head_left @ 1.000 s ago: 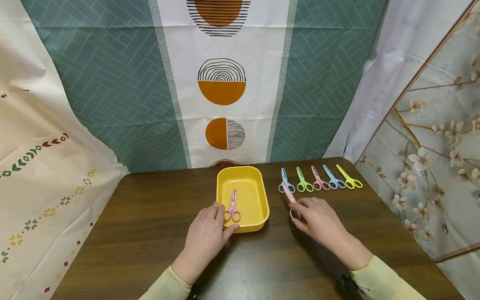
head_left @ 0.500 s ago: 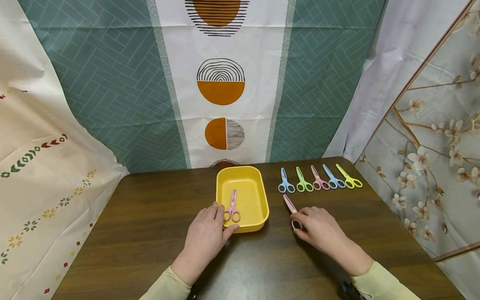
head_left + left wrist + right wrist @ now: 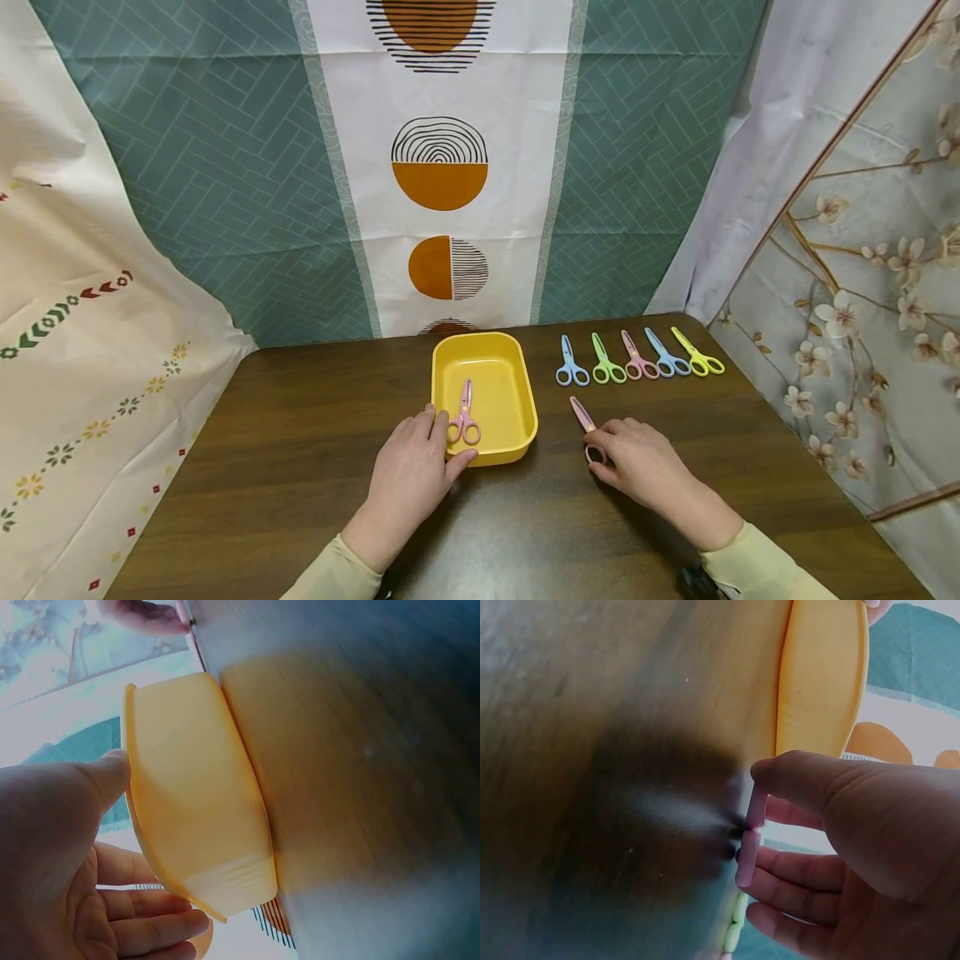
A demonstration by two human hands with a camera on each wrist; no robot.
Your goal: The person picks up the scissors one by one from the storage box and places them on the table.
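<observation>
Pinching slim pink scissors with looped handles (image 3: 582, 415), the right hand (image 3: 636, 461) keeps them right of the rounded yellow tray (image 3: 498, 457), on or just above the brown wood-grained table (image 3: 322, 408); which, I cannot tell. The left hand (image 3: 412, 462) rests extended fingers at the tray's rim. Only the head view shows second pink scissors (image 3: 465, 410) inside; the right-wrist view shows the held handle edge-on.

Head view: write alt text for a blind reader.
A person's right hand holds pink scissors at a brown table, while the left hand touches a yellow tray with another pink pair inside. Beyond the right hand lies a row of five more scissors: blue, green, pink, blue, yellow.
</observation>
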